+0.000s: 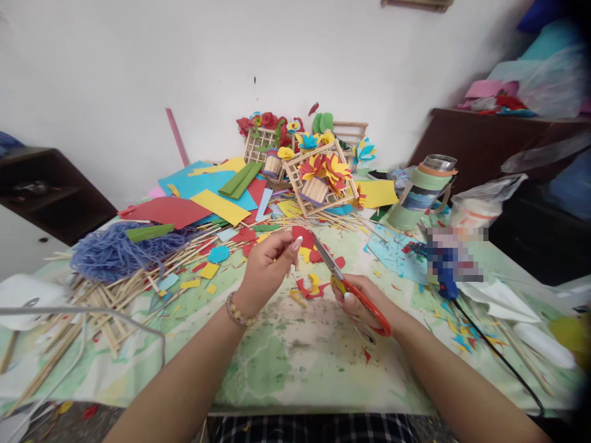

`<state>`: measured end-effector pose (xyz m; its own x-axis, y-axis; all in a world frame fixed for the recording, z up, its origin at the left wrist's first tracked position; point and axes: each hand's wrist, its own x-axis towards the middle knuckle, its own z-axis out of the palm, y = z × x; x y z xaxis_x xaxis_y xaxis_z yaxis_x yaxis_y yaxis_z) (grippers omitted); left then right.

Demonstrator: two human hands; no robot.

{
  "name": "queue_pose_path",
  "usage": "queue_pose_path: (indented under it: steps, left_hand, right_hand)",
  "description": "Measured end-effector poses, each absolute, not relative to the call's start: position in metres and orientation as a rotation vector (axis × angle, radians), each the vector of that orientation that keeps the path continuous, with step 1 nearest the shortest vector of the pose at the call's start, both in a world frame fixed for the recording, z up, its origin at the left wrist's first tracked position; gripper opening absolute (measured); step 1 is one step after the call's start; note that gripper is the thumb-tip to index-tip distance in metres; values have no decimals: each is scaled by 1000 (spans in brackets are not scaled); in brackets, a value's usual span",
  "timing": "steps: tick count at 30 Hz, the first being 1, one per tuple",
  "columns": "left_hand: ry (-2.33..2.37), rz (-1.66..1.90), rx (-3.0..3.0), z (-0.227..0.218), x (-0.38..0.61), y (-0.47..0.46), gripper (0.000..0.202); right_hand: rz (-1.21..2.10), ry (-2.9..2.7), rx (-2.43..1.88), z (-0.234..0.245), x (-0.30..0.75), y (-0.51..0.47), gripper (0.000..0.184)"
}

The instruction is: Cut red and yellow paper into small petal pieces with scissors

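- Open stretch of tablecloth [318,387] between the forearms, right down to the near edge, only specks and small scraps [318,289] about.
- Hemmed in at left by blue yarn [124,251] and loose sticks [108,307], at right by a blue corded tool [446,274], behind by paper flowers [337,167].
- Pinching a red paper piece [301,235] at the fingertips of the left hand [270,261]!
- Gripping orange-handled scissors [369,307] in the right hand [357,301], blades angled up and leftward, tips just beside the red paper; touching or not, cannot tell.
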<state>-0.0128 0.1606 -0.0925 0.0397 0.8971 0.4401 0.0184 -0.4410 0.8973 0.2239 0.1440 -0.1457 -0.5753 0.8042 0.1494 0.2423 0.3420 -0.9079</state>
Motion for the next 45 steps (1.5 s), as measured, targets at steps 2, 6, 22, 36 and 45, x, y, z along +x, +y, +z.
queue_pose_path:
  steps: [2, 6, 22, 36, 45]
  left_hand:
    - [955, 1500, 1578, -93, -13, 161, 45]
    - [959, 1504, 1584, -93, -13, 161, 45]
    - [965, 1506, 1580, -93, -14, 162, 45]
    - [959, 1513, 1459, -93, -14, 166, 47]
    - [991, 1219, 1512, -110, -11, 180, 45]
  right_hand:
    - [1221, -2002, -910, -146, 224, 144, 71]
    - [1212, -2023, -921, -144, 224, 144, 72]
    - [1208, -2025, -943, -138, 222, 144, 72]
    - [1291, -1891, -876, -143, 221, 143, 67]
    - [1621, -1531, -504, -153, 216, 144, 67]
